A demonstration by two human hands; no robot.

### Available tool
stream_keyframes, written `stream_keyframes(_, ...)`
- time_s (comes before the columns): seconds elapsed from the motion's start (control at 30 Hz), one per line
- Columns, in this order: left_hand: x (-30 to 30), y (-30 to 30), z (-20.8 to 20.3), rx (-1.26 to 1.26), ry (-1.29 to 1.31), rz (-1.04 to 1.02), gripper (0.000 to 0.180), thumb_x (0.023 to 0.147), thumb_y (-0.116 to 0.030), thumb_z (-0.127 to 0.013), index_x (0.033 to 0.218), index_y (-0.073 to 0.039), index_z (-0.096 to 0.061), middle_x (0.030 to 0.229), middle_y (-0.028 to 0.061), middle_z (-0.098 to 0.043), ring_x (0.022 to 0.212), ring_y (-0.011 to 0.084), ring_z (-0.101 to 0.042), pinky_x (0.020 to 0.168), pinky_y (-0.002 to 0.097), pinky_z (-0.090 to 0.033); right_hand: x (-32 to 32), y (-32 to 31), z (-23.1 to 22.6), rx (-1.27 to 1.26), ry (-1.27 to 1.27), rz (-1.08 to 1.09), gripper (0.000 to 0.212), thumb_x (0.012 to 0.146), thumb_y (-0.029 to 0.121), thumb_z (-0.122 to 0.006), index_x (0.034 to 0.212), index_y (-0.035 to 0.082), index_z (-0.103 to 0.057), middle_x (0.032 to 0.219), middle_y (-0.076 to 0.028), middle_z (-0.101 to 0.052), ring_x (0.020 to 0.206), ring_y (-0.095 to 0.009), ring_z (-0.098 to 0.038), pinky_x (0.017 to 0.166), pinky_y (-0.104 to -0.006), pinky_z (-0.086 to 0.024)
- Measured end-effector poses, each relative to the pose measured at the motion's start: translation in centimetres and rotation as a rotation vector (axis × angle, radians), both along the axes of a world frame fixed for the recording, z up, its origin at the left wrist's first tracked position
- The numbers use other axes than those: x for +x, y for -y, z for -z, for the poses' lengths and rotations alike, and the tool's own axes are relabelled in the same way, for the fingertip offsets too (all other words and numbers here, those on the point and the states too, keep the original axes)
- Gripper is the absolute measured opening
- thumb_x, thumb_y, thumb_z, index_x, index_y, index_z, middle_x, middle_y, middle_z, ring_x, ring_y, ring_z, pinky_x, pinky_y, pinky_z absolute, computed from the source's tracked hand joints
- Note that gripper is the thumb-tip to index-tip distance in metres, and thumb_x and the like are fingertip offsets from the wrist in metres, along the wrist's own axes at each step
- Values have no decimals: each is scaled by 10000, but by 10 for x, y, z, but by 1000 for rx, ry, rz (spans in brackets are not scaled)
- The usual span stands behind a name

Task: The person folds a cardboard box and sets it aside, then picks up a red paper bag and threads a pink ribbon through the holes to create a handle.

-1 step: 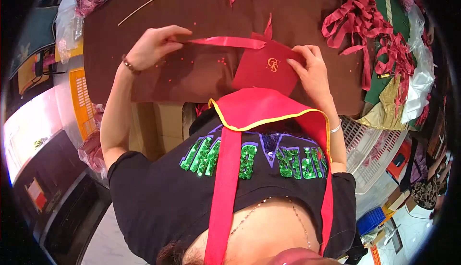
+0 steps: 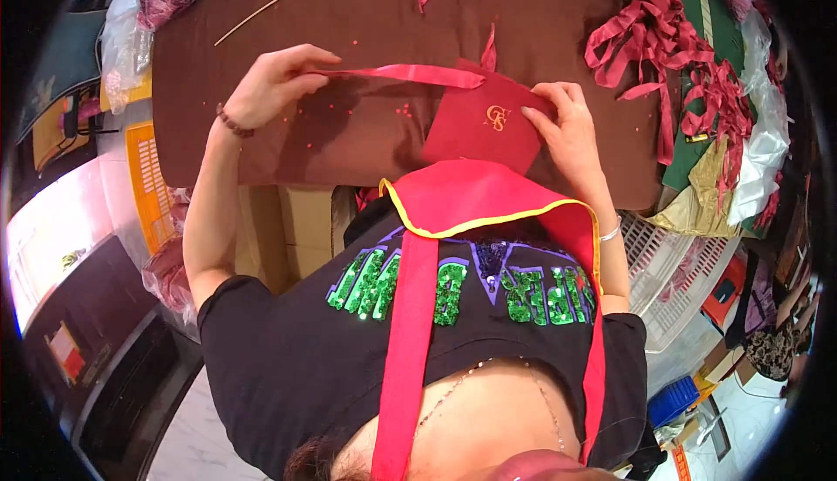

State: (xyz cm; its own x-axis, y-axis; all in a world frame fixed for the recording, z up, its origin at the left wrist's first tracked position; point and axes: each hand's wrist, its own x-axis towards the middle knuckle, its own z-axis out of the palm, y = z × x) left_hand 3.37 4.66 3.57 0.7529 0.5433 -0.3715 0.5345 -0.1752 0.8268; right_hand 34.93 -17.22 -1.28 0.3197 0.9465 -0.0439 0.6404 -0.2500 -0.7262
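Observation:
My left hand [image 2: 272, 89] is raised over the left part of the table, its thumb and fingers pinching the end of a shiny red ribbon [image 2: 408, 72]. The ribbon stretches nearly straight to the upper edge of a flat dark red piece [image 2: 475, 124] with a gold emblem; whether it is a card or a paper bag I cannot tell. Beyond that edge sticks up a short red ribbon tail [image 2: 489, 50]. My right hand [image 2: 568, 128] grips the right edge of the red piece, thumb on top. Its lower edge is hidden behind my red apron [image 2: 479, 198].
A brown cloth [image 2: 349, 150] covers the table, scattered with small red bits. A thin stick [image 2: 266, 10] lies at the far left. Heaps of red ribbon [image 2: 641, 45] sit at the right, near clear plastic wrap [image 2: 760, 163]. A white plastic crate [image 2: 654, 259] stands below the table's right end.
My left hand has shifted slightly left with the ribbon end. My right hand and the red piece stay in place.

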Motion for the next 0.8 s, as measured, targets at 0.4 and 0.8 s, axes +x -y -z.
stream_keyframes(0.4,-9,25,15,-305,344,-518,279,833,-69,-600,1100,-38,-522,730,5,-574,625,52,-491,560,171,-380,19,-2,4,-186,-316,-12,213,811,153,-665,931,16,-555,743,5,-548,673,-61,-515,577,-214,-442)
stream_keyframes(0.8,10,12,29,-525,965,-577,121,862,-28,-547,977,-52,-579,845,47,-591,792,153,-546,738,306,-421,28,-4,0,-339,-457,-22,167,823,164,-651,912,40,-585,787,27,-560,711,-43,-507,599,-203,-431)
